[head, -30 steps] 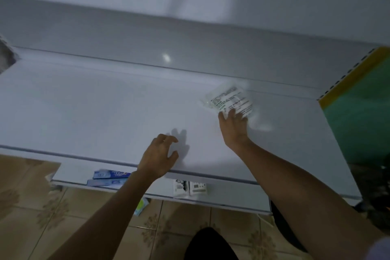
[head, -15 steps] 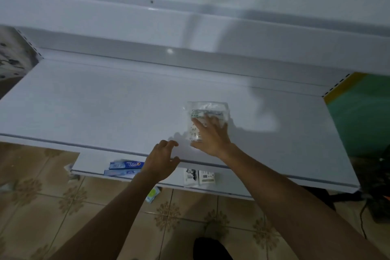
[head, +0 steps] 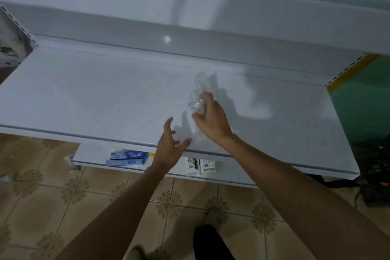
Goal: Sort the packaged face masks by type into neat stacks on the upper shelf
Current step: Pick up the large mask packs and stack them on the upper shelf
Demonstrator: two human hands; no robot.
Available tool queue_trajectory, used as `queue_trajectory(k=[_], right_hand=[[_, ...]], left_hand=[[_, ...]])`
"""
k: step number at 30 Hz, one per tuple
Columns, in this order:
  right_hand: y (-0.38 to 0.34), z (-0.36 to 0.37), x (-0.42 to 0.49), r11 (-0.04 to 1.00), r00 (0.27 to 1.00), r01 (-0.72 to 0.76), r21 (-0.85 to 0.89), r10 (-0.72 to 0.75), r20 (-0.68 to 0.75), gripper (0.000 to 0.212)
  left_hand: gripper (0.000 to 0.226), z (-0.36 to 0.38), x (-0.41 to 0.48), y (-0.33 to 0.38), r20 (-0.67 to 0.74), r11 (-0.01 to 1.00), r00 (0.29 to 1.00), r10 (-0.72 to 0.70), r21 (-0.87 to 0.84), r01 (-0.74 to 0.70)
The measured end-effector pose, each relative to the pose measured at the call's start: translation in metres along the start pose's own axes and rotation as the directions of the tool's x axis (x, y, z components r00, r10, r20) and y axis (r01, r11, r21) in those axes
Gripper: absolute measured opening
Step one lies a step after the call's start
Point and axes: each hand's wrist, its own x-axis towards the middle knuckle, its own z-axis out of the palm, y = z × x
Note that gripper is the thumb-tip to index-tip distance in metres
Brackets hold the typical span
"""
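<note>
A clear-wrapped face mask packet (head: 197,95) is blurred with motion, lifted over the white upper shelf (head: 95,95) near its middle. My right hand (head: 211,120) pinches the packet's lower end between thumb and fingers. My left hand (head: 172,145) hovers with fingers spread over the shelf's front edge, just left of the right hand, holding nothing. On the lower shelf (head: 90,155) under my hands stand two small white packets (head: 199,165); I cannot tell whether they are masks.
Two blue toothpaste boxes (head: 128,158) lie on the lower shelf to the left. A green and yellow panel (head: 363,99) borders the shelf's right end. Patterned floor tiles (head: 63,207) lie below, and dark objects (head: 377,183) sit on the floor at right.
My right hand dragged the packet from the back right of the shelf towards the middle and lifted it on edge. My left hand opened its fingers and rose a little.
</note>
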Motion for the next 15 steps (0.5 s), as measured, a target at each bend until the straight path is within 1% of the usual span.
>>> queue_trajectory(k=[1, 2, 3, 4, 5, 6, 7, 8, 9, 11, 12, 13, 15], right_hand=[[-0.004, 0.001, 0.001, 0.976, 0.997, -0.061, 0.211, 0.071, -0.042, 0.035], [-0.006, 0.002, 0.001, 0.927, 0.987, -0.130, 0.352, 0.155, -0.045, 0.034], [-0.003, 0.005, 0.000, 0.884, 0.974, -0.203, 0.421, 0.228, -0.008, 0.032], [0.003, 0.008, -0.003, 0.863, 0.960, -0.275, 0.425, 0.274, 0.065, 0.032], [0.013, 0.012, -0.007, 0.869, 0.945, -0.327, 0.371, 0.296, 0.138, 0.032], [0.026, 0.017, -0.010, 0.901, 0.939, -0.334, 0.275, 0.294, 0.179, 0.032], [0.037, 0.021, -0.014, 0.936, 0.942, -0.308, 0.169, 0.275, 0.190, 0.035], [0.048, 0.025, -0.015, 0.960, 0.950, -0.269, 0.073, 0.252, 0.183, 0.045], [0.054, 0.029, -0.016, 0.972, 0.957, -0.235, 0.005, 0.230, 0.180, 0.063], [0.060, 0.036, -0.011, 0.981, 0.953, -0.169, -0.093, 0.187, 0.240, 0.102], [0.063, 0.038, -0.008, 0.982, 0.945, -0.119, -0.144, 0.157, 0.286, 0.113], [0.062, 0.039, -0.005, 0.980, 0.934, -0.084, -0.180, 0.140, 0.327, 0.118], [0.054, 0.037, -0.003, 0.988, 0.913, -0.071, -0.140, 0.121, 0.390, 0.115]], left_hand=[[0.082, -0.001, 0.006, 0.007, -0.033, 0.997, 0.999, -0.013, -0.070, 0.011], [0.082, -0.002, 0.011, 0.011, -0.055, 0.994, 0.998, -0.003, -0.108, -0.002], [0.080, -0.003, 0.016, 0.011, -0.069, 0.992, 0.997, 0.019, -0.119, -0.027], [0.077, -0.004, 0.020, 0.008, -0.078, 0.994, 0.996, 0.036, -0.101, -0.044], [0.072, -0.006, 0.022, 0.003, -0.078, 0.998, 0.996, 0.032, -0.049, -0.036], [0.068, -0.008, 0.023, -0.002, -0.066, 0.999, 0.998, 0.020, 0.033, -0.018], [0.066, -0.010, 0.022, -0.008, -0.042, 0.991, 0.999, 0.001, 0.132, 0.005], [0.066, -0.012, 0.021, -0.014, -0.021, 0.978, 1.000, -0.022, 0.209, 0.026], [0.067, -0.013, 0.020, -0.020, -0.016, 0.969, 0.999, -0.039, 0.244, 0.041], [0.070, -0.013, 0.019, -0.026, -0.053, 0.973, 0.997, -0.054, 0.224, 0.065], [0.070, -0.013, 0.018, -0.027, -0.076, 0.979, 0.995, -0.067, 0.188, 0.080], [0.070, -0.012, 0.018, -0.028, -0.090, 0.983, 0.993, -0.080, 0.160, 0.094], [0.067, -0.013, 0.017, -0.028, -0.089, 0.981, 0.992, -0.088, 0.165, 0.101]])
